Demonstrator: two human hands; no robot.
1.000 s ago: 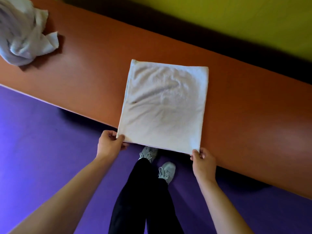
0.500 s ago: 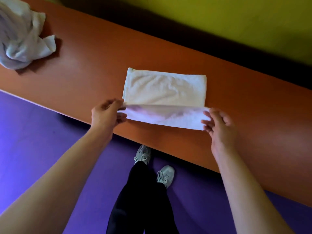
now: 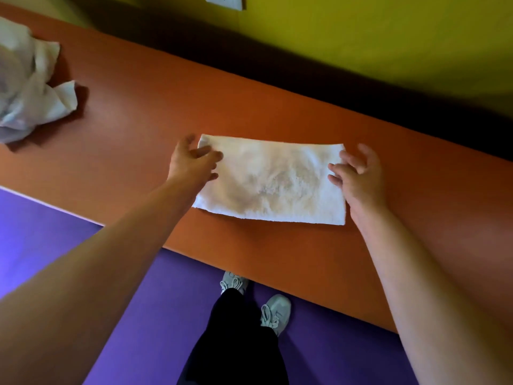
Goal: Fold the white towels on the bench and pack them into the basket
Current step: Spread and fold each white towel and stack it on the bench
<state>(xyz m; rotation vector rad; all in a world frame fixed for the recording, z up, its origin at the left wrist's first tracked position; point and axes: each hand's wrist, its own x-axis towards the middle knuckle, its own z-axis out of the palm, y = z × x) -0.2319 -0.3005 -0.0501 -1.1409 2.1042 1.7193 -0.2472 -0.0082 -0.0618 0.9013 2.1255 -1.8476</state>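
Step in hand: I judge I am midway through folding one towel; it lies as a wide band, doubled over, and wants a further fold before packing.
Folded towel [image 3: 273, 180]: flat on the orange surface [image 3: 155, 107], at the centre of my view, its long edges running from 9 to 3 o'clock.
My left hand [image 3: 191, 162]: at the towel's 9 o'clock end, fingers spread and loose, tips on the cloth, gripping nothing.
My right hand [image 3: 358, 173]: at the 3 o'clock end, fingers likewise relaxed, resting on the short edge, holding nothing.
Unfolded towels [image 3: 30, 87]: a crumpled white heap well apart, toward 10 o'clock on the same surface.
Basket: not in my view.
Next move: I reckon one short end must be pinched and carried across to meet the other, corners matched.
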